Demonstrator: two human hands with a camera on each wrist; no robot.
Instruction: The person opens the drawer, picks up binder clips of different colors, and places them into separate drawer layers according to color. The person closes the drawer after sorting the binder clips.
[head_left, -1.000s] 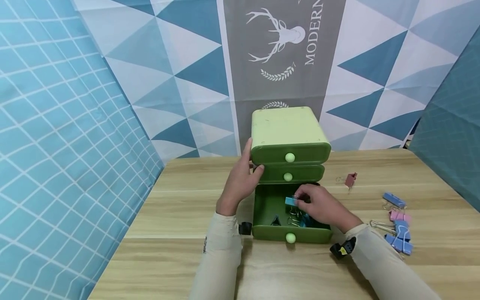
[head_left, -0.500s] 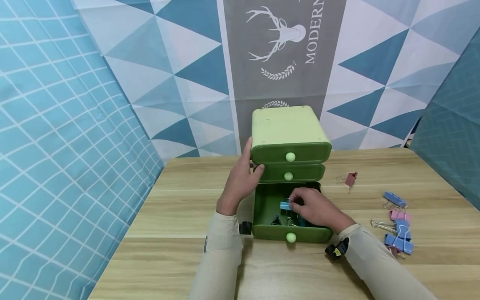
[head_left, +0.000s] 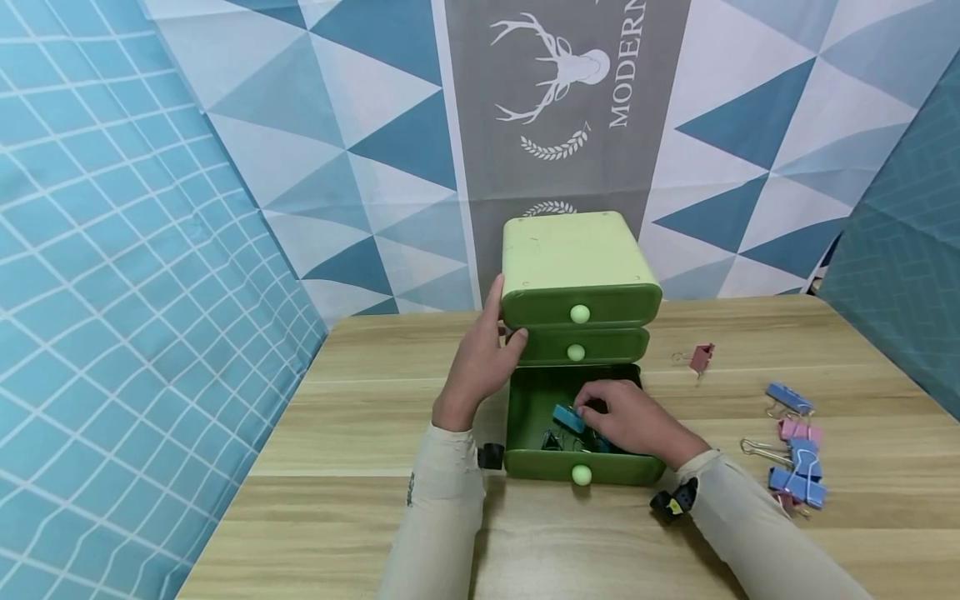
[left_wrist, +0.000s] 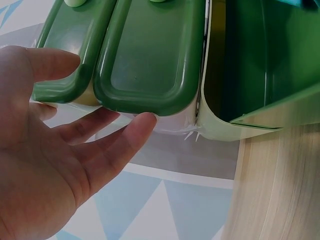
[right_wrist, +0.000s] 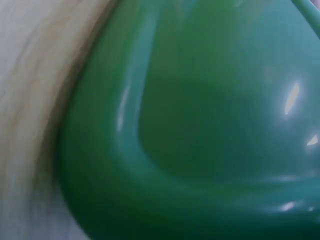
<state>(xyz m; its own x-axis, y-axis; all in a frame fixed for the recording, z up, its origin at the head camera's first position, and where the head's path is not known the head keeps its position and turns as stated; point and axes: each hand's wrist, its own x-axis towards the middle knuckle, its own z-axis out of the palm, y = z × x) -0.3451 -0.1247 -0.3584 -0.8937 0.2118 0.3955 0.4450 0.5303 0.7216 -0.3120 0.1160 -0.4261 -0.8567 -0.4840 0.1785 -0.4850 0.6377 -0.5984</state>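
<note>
A green three-drawer cabinet (head_left: 577, 250) stands against the wall cloth with its bottom drawer (head_left: 525, 467) pulled out. My left hand (head_left: 480, 362) rests on the cabinet's left side, and in the left wrist view its fingers are spread loosely beside the two upper drawer fronts. Inside the bottom drawer, my right hand (head_left: 630, 421) pinches a blue binder clip (head_left: 567, 418), which is tilted. Dark binder clips (head_left: 552, 440) lie below it on the drawer floor, partly hidden by the hand. The right wrist view holds only the green drawer front (right_wrist: 210, 125), close up and blurred.
On the wooden table (head_left: 360, 417), to the right, lies a small heap of blue binder clips (head_left: 802, 467) with a pink binder clip (head_left: 799, 431) among them. A dark red binder clip (head_left: 702, 358) lies apart, nearer the cabinet. Patterned cloth hangs behind and at both sides.
My right hand has shifted left and slightly down inside the drawer with the blue binder clip, which has turned from level to slanting. The left hand has stayed on the cabinet.
</note>
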